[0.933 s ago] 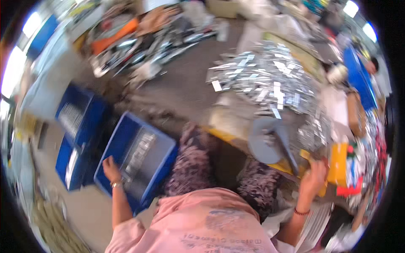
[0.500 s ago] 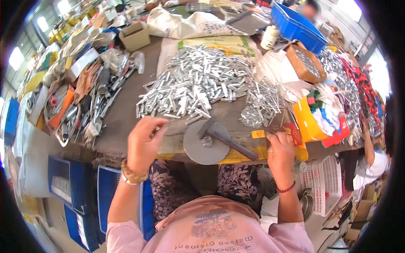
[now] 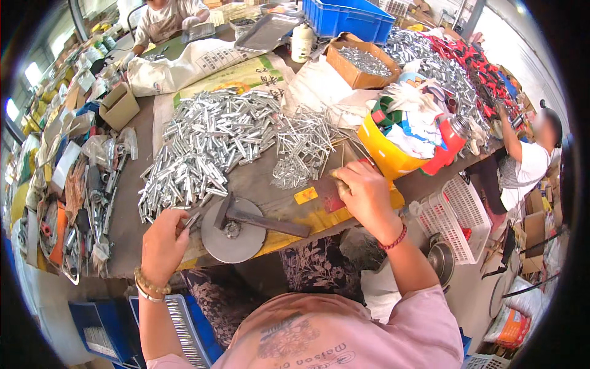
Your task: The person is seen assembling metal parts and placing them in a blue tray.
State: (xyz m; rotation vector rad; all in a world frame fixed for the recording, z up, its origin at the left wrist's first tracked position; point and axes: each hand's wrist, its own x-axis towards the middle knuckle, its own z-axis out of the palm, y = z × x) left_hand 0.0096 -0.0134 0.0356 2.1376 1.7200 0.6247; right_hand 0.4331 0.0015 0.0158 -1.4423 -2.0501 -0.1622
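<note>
My left hand pinches a short silver metal tube at the near edge of a large heap of similar metal tubes. Close to it lies a round grey metal plate, with a hammer resting across it. My right hand is closed at the bench's front edge, fingertips together over a dark red packet; whatever they hold is too small to make out. A pile of thin metal pins lies beyond that hand, and a yellow card lies beside it.
Right of the pins stand a yellow container stuffed with cloths and a red flask. A cardboard box and a blue crate sit behind. Tools crowd the left side. Co-workers are at the far left and right.
The view has swung to the right. My left hand has come away from the heap's edge with a metal tube in its fingers. My right hand has reached farther over the bench.
</note>
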